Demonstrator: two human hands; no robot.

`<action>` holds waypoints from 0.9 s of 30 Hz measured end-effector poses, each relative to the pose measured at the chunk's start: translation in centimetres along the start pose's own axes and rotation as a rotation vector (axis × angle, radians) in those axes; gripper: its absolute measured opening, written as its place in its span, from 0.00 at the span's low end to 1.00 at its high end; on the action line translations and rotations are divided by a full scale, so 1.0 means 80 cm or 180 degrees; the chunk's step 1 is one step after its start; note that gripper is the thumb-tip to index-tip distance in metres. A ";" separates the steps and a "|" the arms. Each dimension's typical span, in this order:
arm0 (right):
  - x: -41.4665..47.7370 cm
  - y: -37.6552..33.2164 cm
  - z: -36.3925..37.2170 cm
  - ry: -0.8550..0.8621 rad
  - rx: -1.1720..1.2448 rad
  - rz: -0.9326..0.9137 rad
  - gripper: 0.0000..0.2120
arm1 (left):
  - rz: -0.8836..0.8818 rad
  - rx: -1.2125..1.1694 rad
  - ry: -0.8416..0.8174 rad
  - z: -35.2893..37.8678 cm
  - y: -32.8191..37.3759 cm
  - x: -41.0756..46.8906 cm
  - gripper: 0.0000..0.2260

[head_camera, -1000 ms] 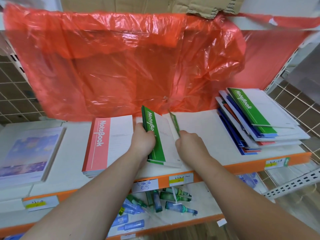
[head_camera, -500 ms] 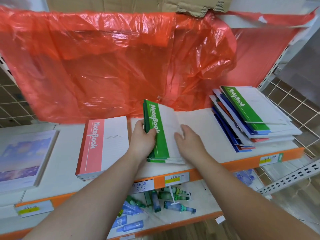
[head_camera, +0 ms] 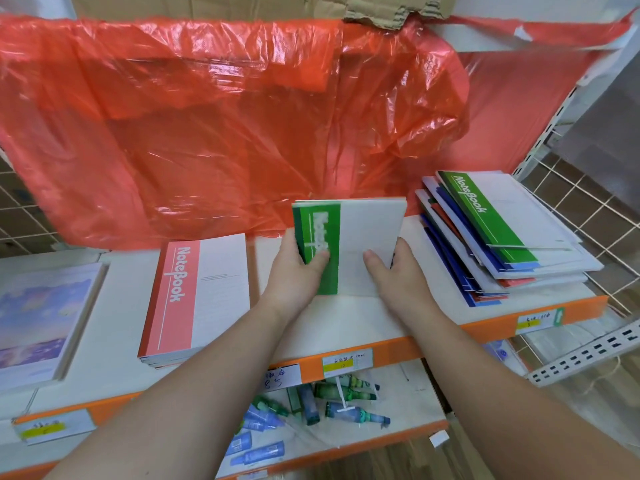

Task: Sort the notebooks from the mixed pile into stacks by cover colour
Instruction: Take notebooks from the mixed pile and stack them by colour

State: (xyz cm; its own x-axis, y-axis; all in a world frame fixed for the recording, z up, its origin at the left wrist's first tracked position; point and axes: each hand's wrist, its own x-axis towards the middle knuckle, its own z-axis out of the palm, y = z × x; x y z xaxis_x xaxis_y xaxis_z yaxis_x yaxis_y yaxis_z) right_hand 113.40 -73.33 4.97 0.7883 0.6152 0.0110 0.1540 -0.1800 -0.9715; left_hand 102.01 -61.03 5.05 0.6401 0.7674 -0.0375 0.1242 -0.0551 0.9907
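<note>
I note left hand (head_camera: 294,271) and right hand (head_camera: 398,277) gripping the green notebooks (head_camera: 367,237) at either side. Stack stands on edge on the shelf (head_camera: 346,323).

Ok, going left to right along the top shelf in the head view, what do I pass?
Pastel sky-print notebook stack → pink-banded notebook stack → green-banded notebooks stood on edge, gripped by the left hand and right hand → messy mixed pile of notebooks topped by a green one.

Your held notebooks (head_camera: 367,237) stand on the shelf (head_camera: 346,323) between a flat stack (head_camera: 204,289), left, and the mixed pile (head_camera: 502,237), right.
</note>
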 end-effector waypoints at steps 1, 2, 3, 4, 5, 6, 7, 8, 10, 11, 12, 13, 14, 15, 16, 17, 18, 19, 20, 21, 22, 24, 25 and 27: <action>0.000 0.003 0.002 0.0031 0.0039 0.0006 0.09 | 0.0012 0.0040 -0.0015 0.003 -0.004 -0.001 0.14; 0.000 0.006 0.004 0.0053 0.0051 0.0016 0.09 | 0.0017 0.0080 -0.0011 0.005 -0.007 -0.002 0.14; 0.001 0.008 0.005 0.0073 0.0040 0.0025 0.08 | 0.0022 0.0108 0.0015 0.007 -0.009 -0.002 0.14; 0.002 0.008 0.005 0.0090 0.0023 0.0028 0.08 | 0.0042 0.0126 0.0048 0.009 -0.009 -0.001 0.13; 0.004 0.007 0.005 0.0108 0.0017 0.0022 0.07 | 0.0076 0.0131 0.0083 0.010 -0.007 0.001 0.13; 0.006 0.005 0.004 0.0122 0.0022 0.0009 0.07 | 0.0115 0.0137 0.0107 0.010 -0.005 0.002 0.13; 0.007 0.003 0.003 0.0130 0.0030 -0.0011 0.07 | 0.0147 0.0143 0.0126 0.010 -0.002 0.003 0.12; 0.008 0.002 0.003 0.0125 0.0029 -0.0029 0.07 | 0.0155 0.0157 0.0135 0.010 -0.002 0.004 0.12; 0.009 0.007 0.004 0.0068 -0.0017 -0.0009 0.07 | 0.0095 0.0235 0.0115 0.009 -0.008 0.005 0.12; 0.008 0.012 0.004 0.0021 -0.0056 0.0024 0.07 | 0.0042 0.0294 0.0091 0.010 -0.012 0.006 0.13; 0.006 0.016 0.005 -0.0020 -0.0095 0.0064 0.06 | -0.0008 0.0371 0.0069 0.010 -0.016 0.006 0.13; 0.005 0.020 0.006 -0.0050 -0.0123 0.0102 0.07 | -0.0042 0.0434 0.0055 0.010 -0.020 0.007 0.14; 0.005 0.023 0.006 -0.0068 -0.0144 0.0134 0.07 | -0.0068 0.0481 0.0056 0.010 -0.021 0.008 0.14; 0.006 0.023 0.006 -0.0078 -0.0158 0.0162 0.07 | -0.0081 0.0499 0.0066 0.010 -0.022 0.010 0.14; 0.006 0.023 0.006 -0.0084 -0.0171 0.0182 0.08 | -0.0084 0.0508 0.0072 0.010 -0.022 0.011 0.14; 0.007 0.022 0.006 -0.0080 -0.0188 0.0187 0.08 | -0.0081 0.0510 0.0079 0.011 -0.022 0.011 0.14; 0.008 0.020 0.005 -0.0071 -0.0211 0.0179 0.08 | -0.0081 0.0508 0.0106 0.012 -0.021 0.011 0.14; 0.008 0.018 0.004 -0.0060 -0.0243 0.0159 0.07 | -0.0081 0.0492 0.0151 0.013 -0.019 0.011 0.13; 0.009 0.014 0.004 -0.0052 -0.0285 0.0123 0.07 | -0.0070 0.0470 0.0206 0.013 -0.017 0.009 0.13; 0.009 0.009 0.004 -0.0044 -0.0319 0.0077 0.07 | -0.0050 0.0452 0.0261 0.011 -0.016 0.009 0.13; 0.009 0.004 0.006 -0.0033 -0.0329 0.0027 0.07 | -0.0006 0.0455 0.0294 0.007 -0.012 0.009 0.12; 0.008 -0.009 0.013 -0.0041 -0.0319 -0.0100 0.07 | 0.0094 0.0524 0.0348 -0.007 -0.004 0.010 0.11; 0.008 -0.017 0.019 -0.0070 -0.0328 -0.0179 0.07 | 0.0134 0.0580 0.0401 -0.019 0.001 0.010 0.10; 0.007 -0.034 0.037 -0.0170 -0.0380 -0.0344 0.08 | 0.0158 0.0647 0.0563 -0.047 0.010 0.008 0.09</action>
State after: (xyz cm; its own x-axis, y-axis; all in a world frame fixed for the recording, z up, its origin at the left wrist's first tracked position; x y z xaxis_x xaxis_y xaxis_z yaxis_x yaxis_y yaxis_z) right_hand 111.65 -70.20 6.91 0.7310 0.6752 0.0982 0.3083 -0.1985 -0.9303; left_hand 99.70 -58.19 6.34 0.5091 0.8592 0.0514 0.2570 -0.2087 0.9436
